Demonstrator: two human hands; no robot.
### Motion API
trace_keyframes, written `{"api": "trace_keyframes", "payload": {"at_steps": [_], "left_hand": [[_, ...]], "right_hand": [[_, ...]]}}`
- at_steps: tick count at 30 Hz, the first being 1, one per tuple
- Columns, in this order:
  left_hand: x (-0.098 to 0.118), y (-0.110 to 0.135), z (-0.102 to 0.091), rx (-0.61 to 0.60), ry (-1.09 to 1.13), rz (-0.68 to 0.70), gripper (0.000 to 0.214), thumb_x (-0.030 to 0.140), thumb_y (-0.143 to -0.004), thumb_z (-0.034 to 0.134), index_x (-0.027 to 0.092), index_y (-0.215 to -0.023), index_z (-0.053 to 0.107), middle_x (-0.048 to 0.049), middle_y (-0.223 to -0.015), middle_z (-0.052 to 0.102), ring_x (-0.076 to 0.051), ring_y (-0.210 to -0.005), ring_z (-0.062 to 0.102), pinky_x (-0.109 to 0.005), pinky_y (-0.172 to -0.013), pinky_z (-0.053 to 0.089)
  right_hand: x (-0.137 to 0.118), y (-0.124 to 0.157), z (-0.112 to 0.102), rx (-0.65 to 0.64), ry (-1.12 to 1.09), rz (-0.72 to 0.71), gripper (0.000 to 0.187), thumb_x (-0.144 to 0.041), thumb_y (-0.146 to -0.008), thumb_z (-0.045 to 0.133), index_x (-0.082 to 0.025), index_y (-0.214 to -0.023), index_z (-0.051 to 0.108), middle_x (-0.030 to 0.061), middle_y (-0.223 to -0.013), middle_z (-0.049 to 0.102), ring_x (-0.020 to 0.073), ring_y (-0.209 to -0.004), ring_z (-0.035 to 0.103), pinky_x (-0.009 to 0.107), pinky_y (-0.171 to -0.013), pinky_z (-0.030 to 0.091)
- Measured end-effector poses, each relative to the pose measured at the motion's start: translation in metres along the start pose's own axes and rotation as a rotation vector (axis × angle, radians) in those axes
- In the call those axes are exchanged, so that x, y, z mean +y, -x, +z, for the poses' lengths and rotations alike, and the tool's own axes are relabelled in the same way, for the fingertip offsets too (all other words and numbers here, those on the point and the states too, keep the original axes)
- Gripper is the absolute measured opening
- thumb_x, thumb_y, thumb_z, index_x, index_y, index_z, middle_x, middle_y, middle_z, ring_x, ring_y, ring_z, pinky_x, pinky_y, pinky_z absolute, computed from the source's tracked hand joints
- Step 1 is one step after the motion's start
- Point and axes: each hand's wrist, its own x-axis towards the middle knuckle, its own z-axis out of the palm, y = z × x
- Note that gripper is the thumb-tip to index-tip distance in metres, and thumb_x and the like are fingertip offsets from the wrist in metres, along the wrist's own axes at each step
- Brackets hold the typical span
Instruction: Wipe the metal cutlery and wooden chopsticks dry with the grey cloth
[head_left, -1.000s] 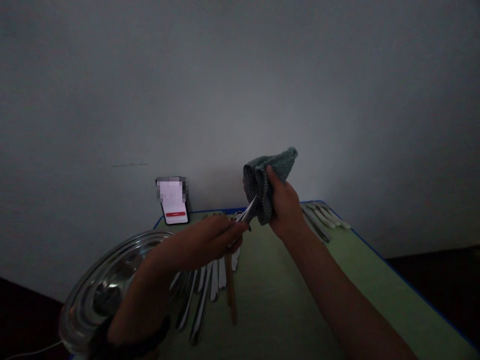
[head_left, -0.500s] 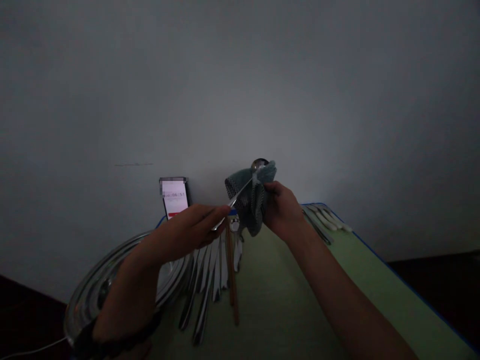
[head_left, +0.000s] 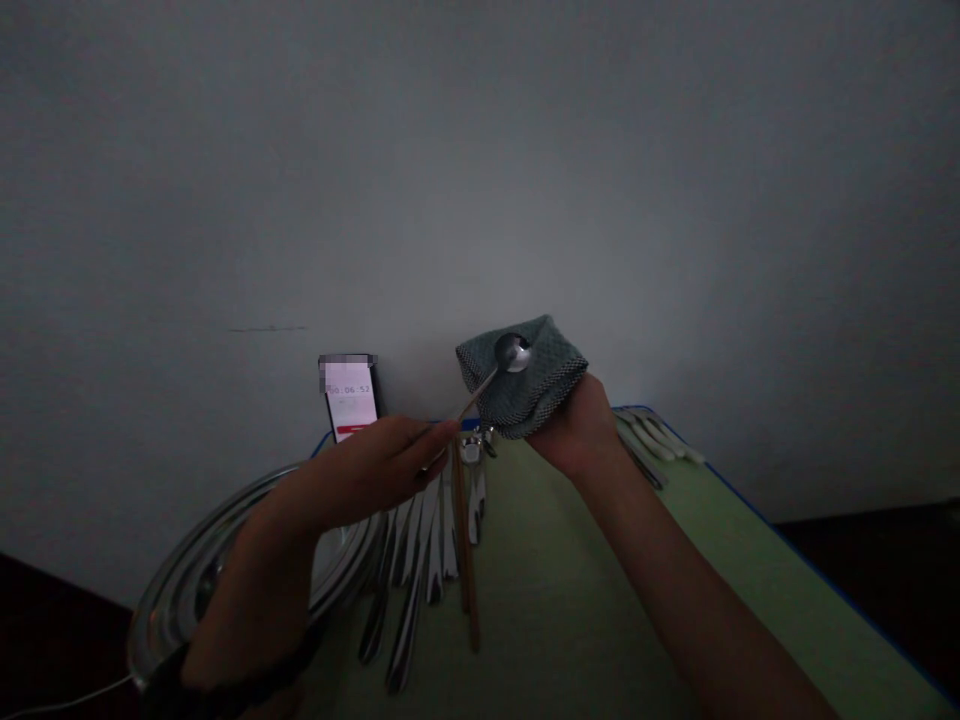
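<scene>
A metal spoon (head_left: 514, 352) is held by its handle in my left hand (head_left: 394, 455), its bowl pointing up and to the right. Behind the bowl, a grey-green cloth (head_left: 551, 365) with a checked edge lies spread over my right hand (head_left: 577, 430). The cloth hides most of my right fingers, which support it from below. Under my left hand, several metal utensils (head_left: 409, 620) lie side by side on the table, handles toward me. A pair of wooden chopsticks (head_left: 466, 570) lies at their right.
A large round metal basin (head_left: 161, 610) stands at the left, partly behind my left forearm. A phone (head_left: 352, 400) showing a timer leans against the wall. More cutlery (head_left: 652, 435), some with pale handles, lies at the right back edge of the green table (head_left: 570, 600).
The cloth was bunched around the spoon's bowl; now it is opened out flat behind it, and the bowl shows whole. My right hand has turned, while my left hand has barely moved.
</scene>
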Motion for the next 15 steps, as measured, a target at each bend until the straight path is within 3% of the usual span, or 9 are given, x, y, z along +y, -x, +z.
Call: {"api": "trace_keyframes", "payload": {"at_steps": [7,12,15], "left_hand": [[0.005,0.008,0.001,-0.081,0.203,-0.071,0.036,0.043,-0.086,0.034,0.019,-0.063,0.049,0.0035,-0.055,0.041,-0.009,-0.047,0.038,-0.019,-0.045,0.032],[0.006,0.01,-0.006,-0.037,0.29,-0.195,0.042,0.049,-0.084,0.036,0.018,-0.058,0.045,0.0044,-0.05,0.036,-0.009,-0.045,0.034,-0.02,-0.042,0.029],[0.005,0.012,-0.014,0.113,0.324,-0.263,0.048,0.054,-0.084,0.032,0.018,-0.054,0.042,0.004,-0.047,0.037,-0.008,-0.043,0.034,-0.021,-0.042,0.03]], "right_hand": [[0.016,-0.002,-0.008,0.09,0.214,0.0,0.014,-0.029,-0.073,0.06,-0.019,-0.082,0.063,0.0009,-0.077,0.07,0.0163,-0.077,0.063,0.03,-0.074,0.051],[-0.005,0.001,-0.031,-0.035,0.53,-0.031,0.023,-0.034,-0.069,0.067,-0.015,-0.081,0.063,0.0014,-0.075,0.069,0.0129,-0.067,0.062,0.026,-0.069,0.05],[-0.031,0.011,-0.038,-0.221,0.846,0.015,0.021,-0.031,-0.068,0.068,-0.014,-0.081,0.066,0.0011,-0.077,0.069,0.0128,-0.068,0.061,0.025,-0.066,0.049]]}}
